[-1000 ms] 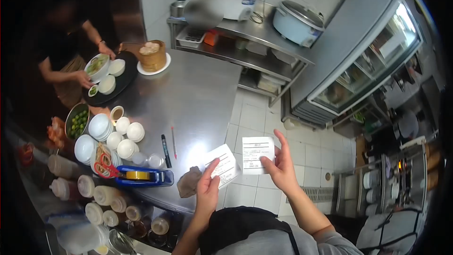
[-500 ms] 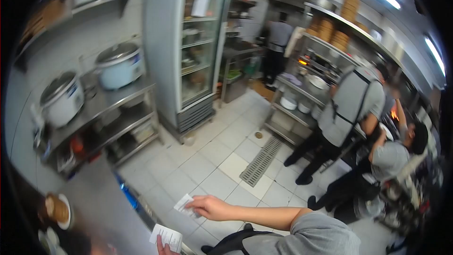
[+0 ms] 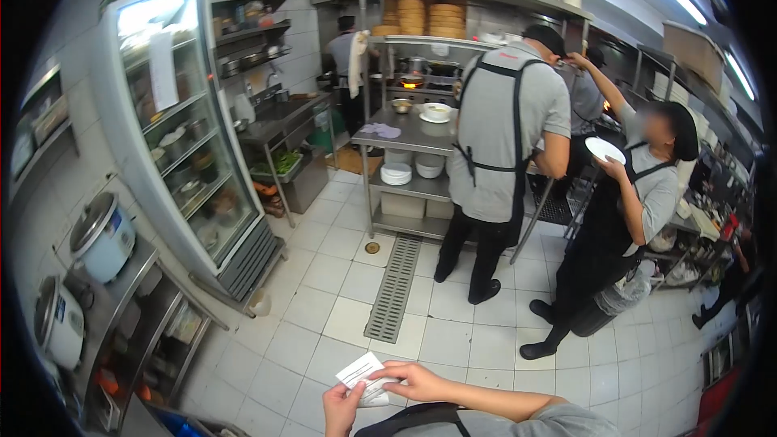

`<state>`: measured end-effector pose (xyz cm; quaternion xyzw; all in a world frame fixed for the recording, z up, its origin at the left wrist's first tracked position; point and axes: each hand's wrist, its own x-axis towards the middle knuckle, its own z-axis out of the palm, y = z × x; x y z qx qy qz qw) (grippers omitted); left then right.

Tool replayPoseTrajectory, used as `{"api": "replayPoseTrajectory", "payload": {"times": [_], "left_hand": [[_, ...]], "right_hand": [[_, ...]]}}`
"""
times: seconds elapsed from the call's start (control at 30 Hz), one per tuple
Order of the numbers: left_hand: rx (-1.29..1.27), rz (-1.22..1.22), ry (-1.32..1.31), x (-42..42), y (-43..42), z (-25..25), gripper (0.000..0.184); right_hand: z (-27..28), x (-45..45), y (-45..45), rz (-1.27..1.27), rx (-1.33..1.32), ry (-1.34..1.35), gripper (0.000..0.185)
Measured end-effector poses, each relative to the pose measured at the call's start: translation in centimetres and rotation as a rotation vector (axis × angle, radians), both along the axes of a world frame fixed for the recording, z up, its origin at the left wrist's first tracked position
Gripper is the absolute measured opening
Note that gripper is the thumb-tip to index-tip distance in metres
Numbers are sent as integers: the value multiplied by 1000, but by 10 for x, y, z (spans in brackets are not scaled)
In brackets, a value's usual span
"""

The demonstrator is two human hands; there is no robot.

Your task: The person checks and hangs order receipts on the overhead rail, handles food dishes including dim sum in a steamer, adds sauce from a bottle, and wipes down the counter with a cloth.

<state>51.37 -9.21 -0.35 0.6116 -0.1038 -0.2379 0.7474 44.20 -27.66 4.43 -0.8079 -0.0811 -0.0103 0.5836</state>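
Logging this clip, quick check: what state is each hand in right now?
Left hand: closed, holding paper slips.
Right hand: closed, fingers also on the paper slips.

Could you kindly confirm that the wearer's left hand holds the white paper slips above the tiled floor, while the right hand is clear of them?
Not quite: the right hand is not clear of them; its fingers are on the white paper slips too, as the head view shows. The left hand does hold them above the tiled floor.

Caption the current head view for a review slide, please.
Left hand and right hand hold printed paper slips above a tiled kitchen floor, people beyond.
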Motion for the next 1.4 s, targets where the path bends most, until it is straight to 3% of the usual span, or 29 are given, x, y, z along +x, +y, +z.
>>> {"api": "replayPoseTrajectory", "payload": {"times": [0.2, 0.3, 0.53, 0.7, 0.83, 1.13, 1.27, 1.4], "left_hand": [[28, -254, -130, 25, -114, 1, 17], [206, -329, -109, 48, -152, 2, 14], [107, -377, -241, 112, -246, 20, 14], [87, -580, -379, 116, -325, 18, 32], [81, -627, -385, 97, -368, 13, 35], [285, -356, -333, 4, -399, -47, 39], [258, -246, -256, -44, -394, -36, 40], [277, -114, -204, -58, -372, -49, 41]], "right_hand": [[-6, -25, -94, -289, 28, -14, 27], [-9, -23, -142, -489, -6, -53, 26], [25, -38, -245, -954, -16, -237, 26], [50, -73, -309, -1197, -38, -298, 27], [41, -101, -350, -1254, -18, -371, 26], [77, -161, -480, -1085, -351, -341, 22], [89, -164, -526, -1004, -355, -371, 22], [99, -147, -557, -1004, -97, -483, 24]]}}
